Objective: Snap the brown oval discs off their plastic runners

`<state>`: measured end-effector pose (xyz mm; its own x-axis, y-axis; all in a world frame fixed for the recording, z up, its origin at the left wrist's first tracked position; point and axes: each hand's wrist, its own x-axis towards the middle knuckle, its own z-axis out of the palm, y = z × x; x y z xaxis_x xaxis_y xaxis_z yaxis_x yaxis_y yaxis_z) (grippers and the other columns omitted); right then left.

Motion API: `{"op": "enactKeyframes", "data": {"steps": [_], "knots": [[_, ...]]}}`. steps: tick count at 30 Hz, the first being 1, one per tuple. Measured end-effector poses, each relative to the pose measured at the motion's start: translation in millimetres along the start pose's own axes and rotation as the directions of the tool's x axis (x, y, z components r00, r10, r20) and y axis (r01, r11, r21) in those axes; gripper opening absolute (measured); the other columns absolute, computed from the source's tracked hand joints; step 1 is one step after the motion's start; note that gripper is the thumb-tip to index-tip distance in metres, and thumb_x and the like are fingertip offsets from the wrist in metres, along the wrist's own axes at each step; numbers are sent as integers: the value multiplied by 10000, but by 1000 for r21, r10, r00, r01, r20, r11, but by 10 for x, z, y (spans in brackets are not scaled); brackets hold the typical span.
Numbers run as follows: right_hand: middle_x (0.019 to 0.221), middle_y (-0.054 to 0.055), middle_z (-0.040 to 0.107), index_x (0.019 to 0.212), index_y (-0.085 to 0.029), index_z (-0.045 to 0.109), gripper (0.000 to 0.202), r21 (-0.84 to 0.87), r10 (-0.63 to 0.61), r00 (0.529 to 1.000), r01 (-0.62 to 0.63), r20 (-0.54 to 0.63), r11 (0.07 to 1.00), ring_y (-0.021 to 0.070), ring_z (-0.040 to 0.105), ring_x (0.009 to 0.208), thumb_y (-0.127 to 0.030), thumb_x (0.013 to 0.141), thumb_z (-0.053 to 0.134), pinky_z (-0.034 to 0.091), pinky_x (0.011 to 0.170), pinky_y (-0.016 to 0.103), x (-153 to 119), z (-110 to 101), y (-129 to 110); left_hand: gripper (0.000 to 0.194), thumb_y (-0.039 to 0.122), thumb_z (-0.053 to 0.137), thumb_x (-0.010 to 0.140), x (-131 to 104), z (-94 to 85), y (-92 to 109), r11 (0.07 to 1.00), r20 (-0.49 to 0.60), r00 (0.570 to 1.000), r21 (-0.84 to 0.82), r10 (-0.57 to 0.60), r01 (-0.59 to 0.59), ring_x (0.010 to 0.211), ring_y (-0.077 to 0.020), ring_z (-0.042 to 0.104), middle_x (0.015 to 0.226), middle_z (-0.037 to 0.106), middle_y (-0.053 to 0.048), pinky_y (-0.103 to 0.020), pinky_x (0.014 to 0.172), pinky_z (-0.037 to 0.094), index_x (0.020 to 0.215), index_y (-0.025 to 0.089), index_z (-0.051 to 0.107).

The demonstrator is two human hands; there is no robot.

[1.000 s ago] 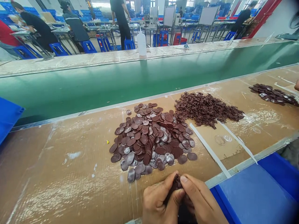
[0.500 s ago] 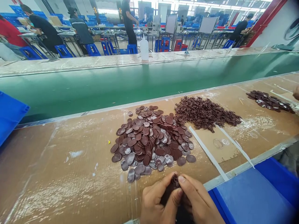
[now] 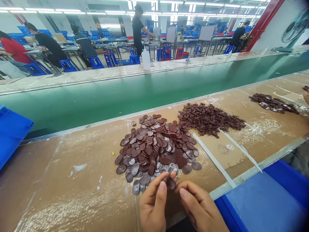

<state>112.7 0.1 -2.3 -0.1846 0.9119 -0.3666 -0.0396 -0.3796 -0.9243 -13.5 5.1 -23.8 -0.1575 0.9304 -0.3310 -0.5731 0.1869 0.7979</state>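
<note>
Brown disc [image 3: 171,183]: pinched by the left hand [image 3: 154,201], just nearer than the disc pile [image 3: 156,148].
Right hand [image 3: 202,206]: held close beside it; whether anything is gripped cannot be told.
Progress: one piece in hand — the disc pile and tangled brown heap [image 3: 209,119] apparently still to be handled.
Room: bare tabletop [image 3: 84,187] leftward; blue bin [image 3: 263,196] at the right edge.

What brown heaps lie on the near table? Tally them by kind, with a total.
Heaps of oval pieces, a big heap and a small heap: 2
Stringy heap: 1
Total: 3
</note>
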Motion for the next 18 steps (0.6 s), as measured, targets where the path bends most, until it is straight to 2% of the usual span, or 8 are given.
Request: {"op": "enactKeyframes", "data": {"steps": [3, 6, 8, 12, 18], "knots": [[654, -13, 476, 830, -157, 635, 477, -101, -108, 994, 106, -13, 989, 119, 389, 592, -608, 919, 512, 340, 544, 236, 0, -3, -7, 363, 517, 769, 760, -5, -15, -6, 999, 0, 1000, -43, -30, 30, 958, -211, 757, 1034, 802, -80, -229, 864, 590, 1000, 245, 777], [728, 23, 567, 842, -155, 648, 459, -109, -145, 989, 144, 0, 984, 148, 466, 687, -588, 923, 517, 385, 644, 260, -3, -10, -5, 384, 519, 741, 785, -21, -21, -26, 998, -5, 999, 48, -48, 48, 972, -243, 756, 1038, 798, -98, -281, 847, 613, 1033, 227, 770], [698, 12, 545, 836, -155, 643, 469, -85, -129, 992, 129, 0, 988, 134, 445, 647, -600, 918, 523, 364, 591, 244, -7, -18, -4, 429, 537, 717, 797, -27, -29, -39, 988, 1, 999, 151, -36, 36, 1008, -269, 746, 1057, 791, -123, -342, 889, 610, 1062, 202, 761], [567, -59, 366, 825, -155, 623, 504, -17, -22, 1000, 22, -1, 1000, 80, 285, 474, -649, 889, 547, 210, 419, 215, -23, -34, 5, 457, 558, 680, 816, -28, -50, -51, 969, 17, 1000, 249, -8, 3, 1051, -290, 730, 1069, 786, -138, -402, 987, 563, 1051, 175, 763], [537, -66, 349, 791, -151, 609, 519, 34, -6, 1000, 7, -22, 999, 65, 274, 443, -662, 873, 564, 191, 403, 205, -31, -16, 34, 410, 512, 656, 853, -21, -72, -66, 968, 47, 999, 251, 11, -22, 986, -297, 752, 1044, 791, -139, -401, 886, 617, 1045, 167, 765]]}}
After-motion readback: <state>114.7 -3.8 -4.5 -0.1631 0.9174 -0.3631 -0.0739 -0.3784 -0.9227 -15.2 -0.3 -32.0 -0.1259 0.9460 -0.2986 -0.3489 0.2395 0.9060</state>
